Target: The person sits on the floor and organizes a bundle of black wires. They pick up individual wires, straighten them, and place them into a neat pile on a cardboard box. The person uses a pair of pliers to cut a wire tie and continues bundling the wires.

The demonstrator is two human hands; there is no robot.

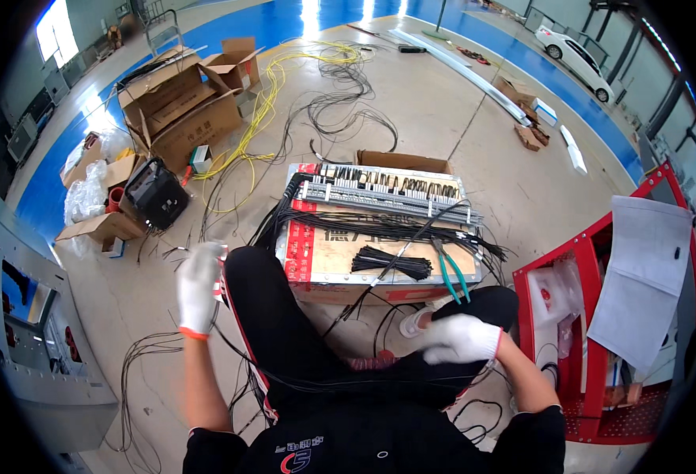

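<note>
Plainly, I count one white car (575,57) far off at upper right, then one red frame (623,425) on the person's right. Next is one box (328,263) just ahead of the knees, then one white sheet (644,272) on the frame. Across the box I have one terminal rail (387,197), one harness (395,223) of black wires too tangled to number, one black bundle (391,263) and one pair of green-handled pliers (445,275) at the near right.

Both hands are gloved in white and motion-blurred. I see the left hand (199,288) raised beside the left knee, fingers pointing forward; the right hand (462,340) is over the right thigh, fingers toward the left. One thin wire (340,385) crosses the lap between them. I can't tell how far either is open, or whether either grips it.
</note>
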